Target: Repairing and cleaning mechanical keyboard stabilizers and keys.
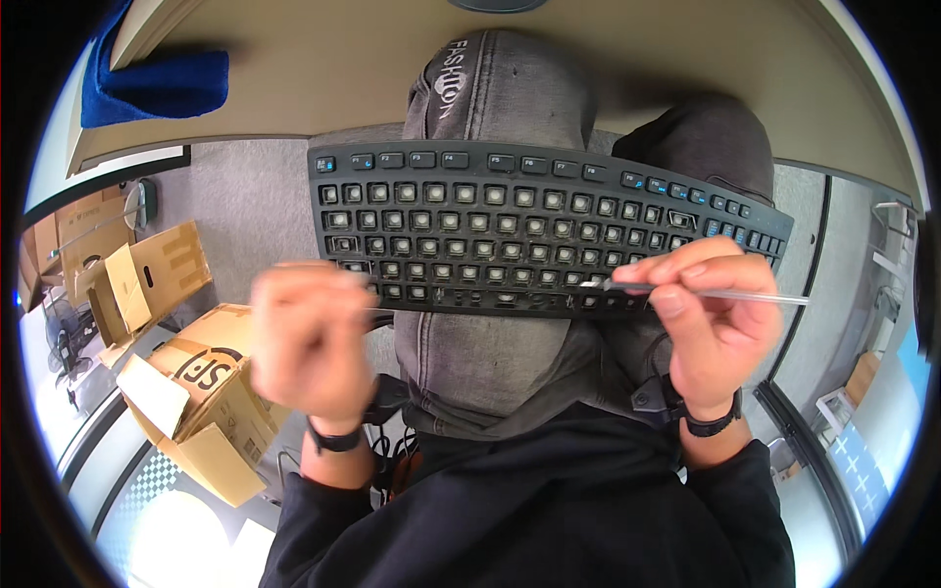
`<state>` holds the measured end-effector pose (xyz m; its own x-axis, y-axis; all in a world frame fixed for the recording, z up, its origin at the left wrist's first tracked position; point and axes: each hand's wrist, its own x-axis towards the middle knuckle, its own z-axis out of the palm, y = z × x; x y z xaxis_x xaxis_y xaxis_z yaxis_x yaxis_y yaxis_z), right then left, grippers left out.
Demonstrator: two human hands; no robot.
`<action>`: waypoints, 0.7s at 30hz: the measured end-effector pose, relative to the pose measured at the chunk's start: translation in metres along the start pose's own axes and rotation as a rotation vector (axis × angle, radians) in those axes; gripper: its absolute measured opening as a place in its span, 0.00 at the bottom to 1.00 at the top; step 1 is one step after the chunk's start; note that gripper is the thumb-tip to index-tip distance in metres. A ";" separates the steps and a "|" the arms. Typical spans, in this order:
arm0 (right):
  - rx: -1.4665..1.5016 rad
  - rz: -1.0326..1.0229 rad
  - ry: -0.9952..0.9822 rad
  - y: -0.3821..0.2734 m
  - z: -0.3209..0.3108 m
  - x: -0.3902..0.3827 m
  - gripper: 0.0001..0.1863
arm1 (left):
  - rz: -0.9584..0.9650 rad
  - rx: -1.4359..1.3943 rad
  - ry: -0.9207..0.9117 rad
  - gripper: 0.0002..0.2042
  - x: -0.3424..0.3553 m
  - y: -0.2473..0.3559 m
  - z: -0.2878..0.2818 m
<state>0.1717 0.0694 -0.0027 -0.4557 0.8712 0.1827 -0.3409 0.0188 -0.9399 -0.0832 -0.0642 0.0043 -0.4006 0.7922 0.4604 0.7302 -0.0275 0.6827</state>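
A black keyboard point(534, 168) lies across my lap, tilted slightly down toward the right. Most of its main keys have no caps, leaving pale switch squares in dark sockets; the top function row and the keys at the right end still carry theirs. My right hand point(720, 309) pinches a thin brush point(755, 295) with a clear handle between thumb and fingers. Its whitish tip touches or hovers just over the lower rows, right of the middle. By the keyboard's lower left corner is my left hand point(312, 343), curled and smeared by motion; what its fingers hold cannot be made out.
A tan desk panel point(294, 59) rises beyond my knees, with a blue cloth point(157, 90) hanging at the far left. Opened cardboard boxes point(211, 367) stand on the floor to my left, with a small fan point(67, 338) near them. A dark floor track point(804, 441) runs along the right.
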 end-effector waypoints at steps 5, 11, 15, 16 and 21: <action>-0.287 -0.043 0.005 0.001 -0.017 0.011 0.14 | -0.626 -0.559 0.424 0.05 0.014 -0.043 -0.024; -0.383 -0.009 0.020 0.005 -0.002 0.016 0.12 | -0.689 -0.392 0.301 0.08 0.012 -0.056 -0.018; -0.627 -0.075 -0.082 0.006 0.005 0.021 0.10 | -0.700 -0.283 0.104 0.10 0.007 -0.050 -0.019; -0.626 -0.074 -0.084 0.006 0.006 0.022 0.10 | -0.702 -0.281 0.106 0.10 0.009 -0.045 -0.014; -0.672 -0.084 -0.082 0.005 0.006 0.020 0.10 | -0.620 -0.241 -0.013 0.14 0.007 -0.044 -0.009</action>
<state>0.1560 0.0836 -0.0018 -0.5198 0.8141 0.2589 0.1952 0.4083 -0.8917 -0.1228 -0.0631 -0.0178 -0.6988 0.7124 -0.0648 0.2218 0.3018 0.9272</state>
